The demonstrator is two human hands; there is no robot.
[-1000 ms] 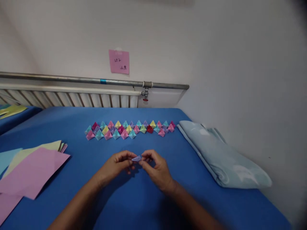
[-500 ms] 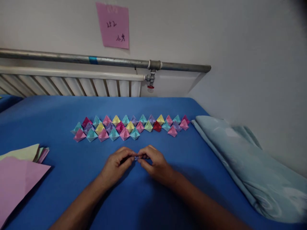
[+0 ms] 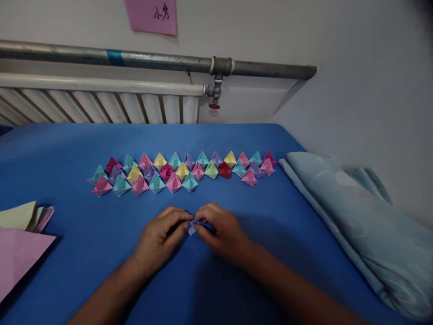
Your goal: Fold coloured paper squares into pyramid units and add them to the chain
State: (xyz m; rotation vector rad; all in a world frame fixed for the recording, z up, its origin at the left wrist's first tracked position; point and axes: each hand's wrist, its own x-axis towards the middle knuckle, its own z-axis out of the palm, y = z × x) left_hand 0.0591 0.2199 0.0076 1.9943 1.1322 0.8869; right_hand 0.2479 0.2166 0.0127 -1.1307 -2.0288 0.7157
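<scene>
Between the 2 hands there is 1 small piece of purple paper (image 3: 192, 229), held above the blue surface (image 3: 162, 298) and in front of the rows of folded paper boats. The left hand (image 3: 158, 237) has its thumb and fingers closed narrowly on the left side of this paper, and the right hand (image 3: 223, 232) pinches the right side in the same manner. The fingertips cover a part of the paper, so its full shape I cannot tell. Behind the hands, the small paper boats (image 3: 174, 183) stand close together in 3 rows, in pink, light blue, purple, yellow, green and red. In the front row, 1 pink boat (image 3: 249, 178) stands apart, to the right of the other 6. At the left edge lie paper sheets (image 3: 20, 257), with a pink sheet on top. On the right side rests a folded pale blue blanket (image 3: 352, 212), near the wall. At the back are a white radiator (image 3: 171, 109), a metal pipe (image 3: 162, 61) and a valve with red handle (image 3: 214, 106). Above them, a pink note (image 3: 152, 20) with handwriting is on the wall (image 3: 257, 27).
</scene>
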